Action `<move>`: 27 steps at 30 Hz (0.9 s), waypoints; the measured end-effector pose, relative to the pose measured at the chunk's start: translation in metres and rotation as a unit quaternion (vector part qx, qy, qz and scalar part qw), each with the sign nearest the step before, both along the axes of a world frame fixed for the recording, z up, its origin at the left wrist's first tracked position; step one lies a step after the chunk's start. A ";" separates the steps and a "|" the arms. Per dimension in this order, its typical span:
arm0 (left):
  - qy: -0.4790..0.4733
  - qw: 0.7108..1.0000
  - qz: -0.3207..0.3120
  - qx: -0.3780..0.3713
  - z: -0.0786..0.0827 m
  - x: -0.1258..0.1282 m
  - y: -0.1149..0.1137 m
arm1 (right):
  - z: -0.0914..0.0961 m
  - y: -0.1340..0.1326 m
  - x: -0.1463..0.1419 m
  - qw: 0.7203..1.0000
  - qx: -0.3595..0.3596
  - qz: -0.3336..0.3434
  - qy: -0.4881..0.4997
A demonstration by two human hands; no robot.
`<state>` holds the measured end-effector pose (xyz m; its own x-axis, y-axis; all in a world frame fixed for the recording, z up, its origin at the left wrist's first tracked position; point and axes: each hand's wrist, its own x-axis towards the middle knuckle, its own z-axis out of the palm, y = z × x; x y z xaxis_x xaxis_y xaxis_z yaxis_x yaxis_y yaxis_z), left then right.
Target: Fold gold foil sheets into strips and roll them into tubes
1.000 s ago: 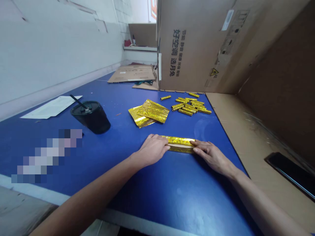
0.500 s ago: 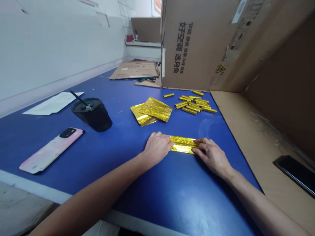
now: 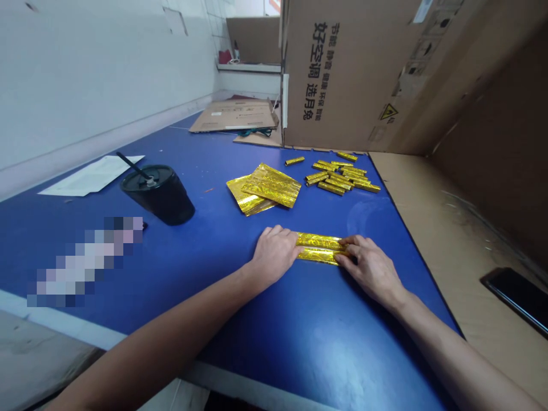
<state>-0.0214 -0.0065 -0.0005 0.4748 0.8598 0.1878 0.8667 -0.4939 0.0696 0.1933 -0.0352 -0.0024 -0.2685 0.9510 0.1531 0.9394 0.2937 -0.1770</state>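
A folded strip of gold foil paper (image 3: 319, 248) lies on the blue table (image 3: 265, 319) between my hands. My left hand (image 3: 274, 256) presses its left end with the fingers curled over the edge. At the strip's right end my right hand (image 3: 368, 267) pinches the fold with bent fingers. Behind them lies a small stack of flat gold foil sheets (image 3: 265, 191). Several rolled gold foil sticks (image 3: 340, 177) are heaped further back.
A black lidded cup with a straw (image 3: 158, 194) stands at the left, a blurred phone (image 3: 83, 262) in front of it, white paper (image 3: 92, 174) behind. A big cardboard box (image 3: 355, 74) stands at the back. A cardboard sheet (image 3: 445, 228) with a dark phone (image 3: 516, 297) lies at right.
The foil strip has been folded narrower and both hands' fingers have curled tighter onto its ends. The view has shifted slightly.
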 end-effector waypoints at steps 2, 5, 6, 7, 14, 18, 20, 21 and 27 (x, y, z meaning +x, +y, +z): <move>0.001 1.000 0.000 0.002 -0.001 0.000 0.000 | 0.000 0.000 0.000 1.000 0.001 -0.001 0.000; 0.001 1.000 -0.002 0.005 -0.002 0.000 0.000 | 0.000 0.000 -0.001 1.000 0.003 -0.003 -0.002; 0.001 1.000 -0.002 0.007 -0.003 0.000 -0.001 | 0.000 0.000 -0.001 1.000 0.003 -0.003 -0.003; 0.003 1.000 -0.002 0.010 -0.003 0.000 -0.001 | 0.000 0.000 -0.002 1.000 0.003 -0.004 -0.004; 0.008 0.999 -0.004 0.033 -0.008 0.000 -0.001 | 0.001 -0.001 -0.004 1.000 0.008 -0.005 -0.009; 0.015 0.999 0.002 0.034 -0.009 0.001 -0.001 | 0.000 -0.001 -0.004 1.000 0.014 -0.004 -0.009; 0.017 0.999 0.004 0.030 -0.009 0.001 -0.001 | -0.001 -0.001 -0.004 1.000 0.019 -0.004 -0.009; 0.016 0.999 0.006 0.029 -0.009 0.001 -0.001 | -0.001 -0.001 -0.004 1.000 0.022 -0.003 -0.010; 0.005 1.000 0.011 0.022 -0.007 0.002 -0.002 | -0.002 -0.002 -0.005 0.999 0.029 -0.008 -0.013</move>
